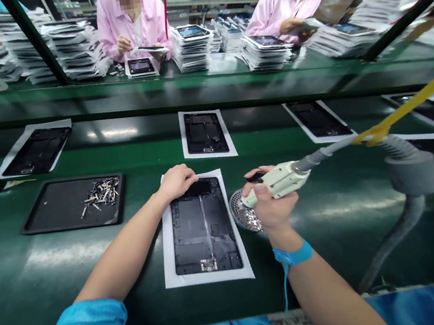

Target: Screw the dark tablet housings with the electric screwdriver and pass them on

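Black rectangular tablet housing (pixel 191 223), head view: centre of frame, flat on white paper sheet (pixel 169 256), likely there to guard against scratches. Hands apart. Left hand (pixel 177 182) rests at housing's upper-left edge, apparently steadying; whether fingers pinch anything, can't tell. Right hand (pixel 274 200) wrapped round cream-coloured handheld tool (pixel 285 179), nose over round silver metal dish (pixel 245 215) beside sheet; contact unclear. Yellow strap (pixel 416 103), right of frame, seems to bear grey cable's (pixel 322 155) weight. Shallow black tray (pixel 60 207), left, likely corrals small loose parts (pixel 103 193).
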